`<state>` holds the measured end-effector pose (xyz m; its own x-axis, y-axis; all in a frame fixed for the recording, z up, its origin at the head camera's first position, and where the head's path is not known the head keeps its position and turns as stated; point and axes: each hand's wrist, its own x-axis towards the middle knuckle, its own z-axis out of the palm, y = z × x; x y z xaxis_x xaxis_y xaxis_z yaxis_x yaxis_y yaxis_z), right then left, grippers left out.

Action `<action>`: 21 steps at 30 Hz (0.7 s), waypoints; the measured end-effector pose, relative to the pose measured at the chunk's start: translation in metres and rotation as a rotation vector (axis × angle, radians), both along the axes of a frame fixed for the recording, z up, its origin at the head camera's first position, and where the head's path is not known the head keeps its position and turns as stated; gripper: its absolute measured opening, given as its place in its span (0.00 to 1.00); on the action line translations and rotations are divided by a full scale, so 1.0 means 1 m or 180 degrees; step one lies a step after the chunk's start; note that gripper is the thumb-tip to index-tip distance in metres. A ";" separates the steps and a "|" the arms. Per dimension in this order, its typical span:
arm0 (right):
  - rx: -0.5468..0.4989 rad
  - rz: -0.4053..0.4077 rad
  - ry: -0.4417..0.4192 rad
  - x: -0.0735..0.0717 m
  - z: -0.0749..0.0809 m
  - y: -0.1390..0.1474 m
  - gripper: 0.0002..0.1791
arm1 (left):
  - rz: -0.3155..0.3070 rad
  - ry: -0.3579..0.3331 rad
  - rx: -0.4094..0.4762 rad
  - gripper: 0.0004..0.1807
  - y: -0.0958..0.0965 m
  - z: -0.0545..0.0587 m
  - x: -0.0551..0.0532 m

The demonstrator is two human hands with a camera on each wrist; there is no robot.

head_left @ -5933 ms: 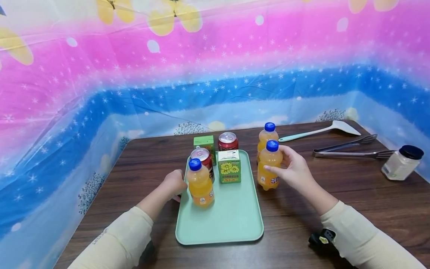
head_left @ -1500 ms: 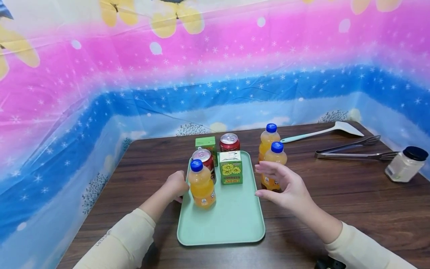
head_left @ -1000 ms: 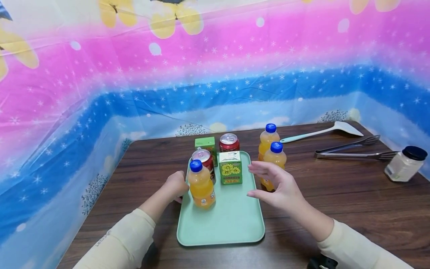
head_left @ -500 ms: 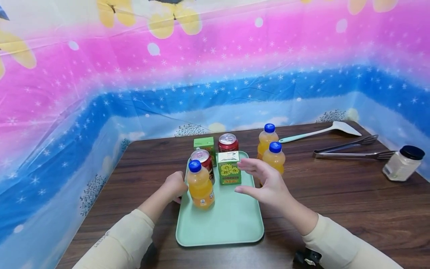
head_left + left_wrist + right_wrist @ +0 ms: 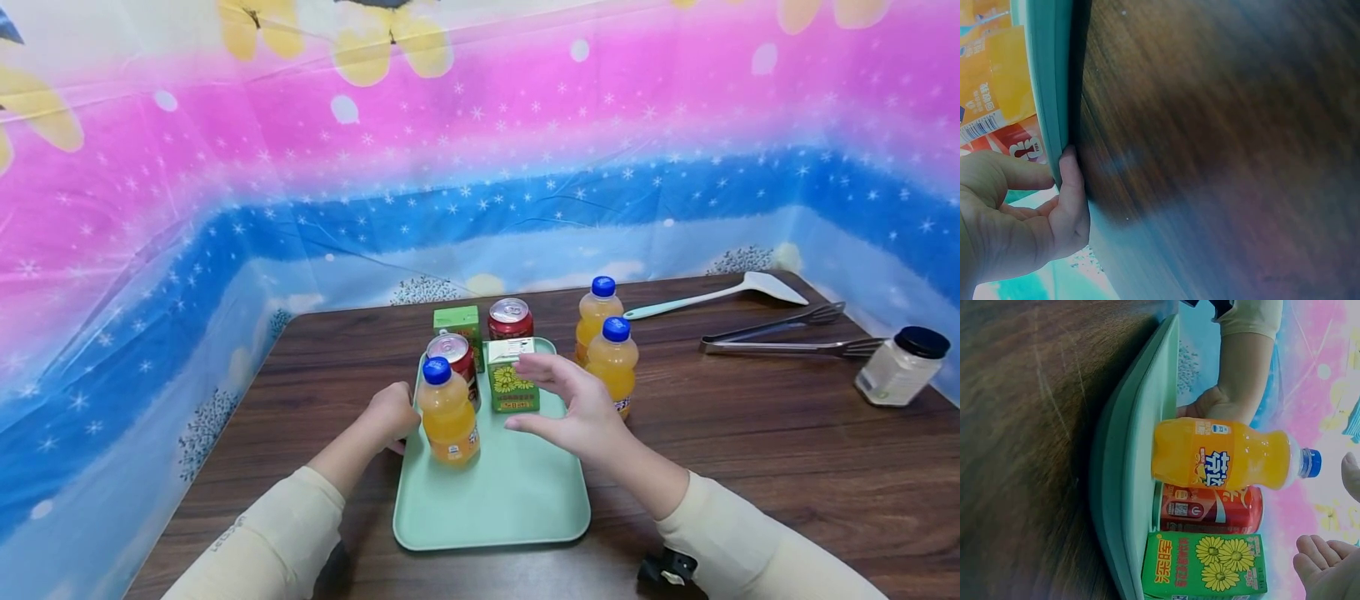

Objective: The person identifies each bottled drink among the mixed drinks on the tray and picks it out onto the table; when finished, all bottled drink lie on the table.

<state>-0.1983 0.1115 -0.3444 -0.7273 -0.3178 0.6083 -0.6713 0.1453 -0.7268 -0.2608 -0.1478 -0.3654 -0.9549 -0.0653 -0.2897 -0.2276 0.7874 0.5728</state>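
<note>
Head view: the right hand (image 5: 581, 412) extends from the lower right over the mint-green tray (image 5: 510, 517), its fingers and thumb spread well apart in a wide curve and with hold of nothing. The relation that seems to matter most is between those fingers and the green drink carton with yellow flowers (image 5: 502, 382), which stands on the tray close to the centre of the frame. From the fingers the carton lies toward the upper left; the fingertips overlap its right side in this frame, yet the right wrist view shows a gap between the two. There the carton's long axis runs across the bottom of the frame, its base on the tray to the left and its top pointing right, toward the fingers at the right edge; in the head view that axis is upright. The right hand is plainly the nearer one. The left hand (image 5: 1016, 237), left of centre in the head frame, pinches the tray's rim between thumb and fingers, and an orange Fanta bottle (image 5: 450, 417) and a red drink can (image 5: 467, 367) stand between it and the carton. A second blue-capped bottle (image 5: 612, 367) stands on the wood-grain surface (image 5: 750, 450), just beyond the right hand.
</note>
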 end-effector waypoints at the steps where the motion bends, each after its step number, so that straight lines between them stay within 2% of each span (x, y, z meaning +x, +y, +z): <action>1: 0.0002 0.0001 -0.0004 0.000 0.000 -0.001 0.36 | -0.0002 -0.0001 -0.0008 0.11 0.000 0.000 0.000; 5: 0.0046 -0.0011 0.0030 -0.001 0.002 -0.006 0.36 | -0.0002 -0.0001 -0.0012 0.11 0.000 0.000 0.000; 13: 0.0281 -0.0226 -0.0079 -0.001 0.008 -0.016 0.37 | 0.0013 -0.0033 -0.0049 0.12 0.000 -0.001 -0.002; 21: 0.0299 -0.0227 -0.0159 -0.007 0.009 -0.026 0.38 | 0.0027 -0.0048 -0.0038 0.13 0.000 -0.002 -0.002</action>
<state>-0.2048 0.0852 -0.3357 -0.7788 -0.3181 0.5407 -0.6201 0.2605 -0.7400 -0.2632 -0.1476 -0.3669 -0.9498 -0.0768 -0.3033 -0.2428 0.7923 0.5598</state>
